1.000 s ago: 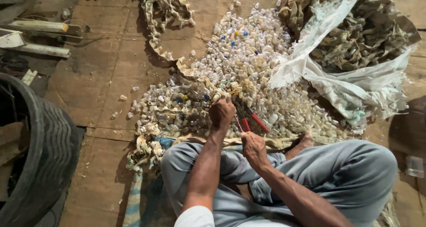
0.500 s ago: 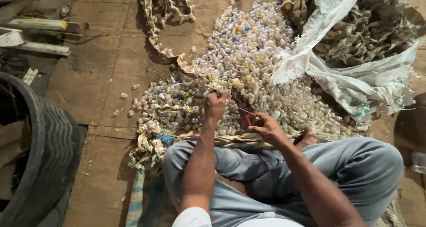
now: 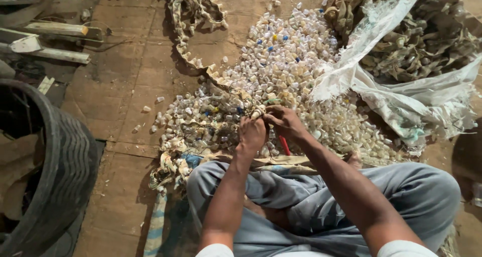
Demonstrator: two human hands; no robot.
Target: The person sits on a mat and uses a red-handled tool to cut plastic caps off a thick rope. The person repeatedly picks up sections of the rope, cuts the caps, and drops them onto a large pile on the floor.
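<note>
Left hand (image 3: pixel 252 132) and right hand (image 3: pixel 284 121) meet over the cap pile (image 3: pixel 281 81) on the floor, fingers clamped together on one small cap (image 3: pixel 258 111); best gripped firmly near its rim, red-handled tool (image 3: pixel 284 145) close by.

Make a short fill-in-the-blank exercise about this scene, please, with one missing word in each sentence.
1. The left hand and the right hand meet over a pile of small ____ caps.
2. The tool handle under the right hand is ____ in colour.
3. The torn white sack lies to the person's ____.
4. The big black tyre lies to the person's ____.

Missing words: plastic; red; right; left
</note>
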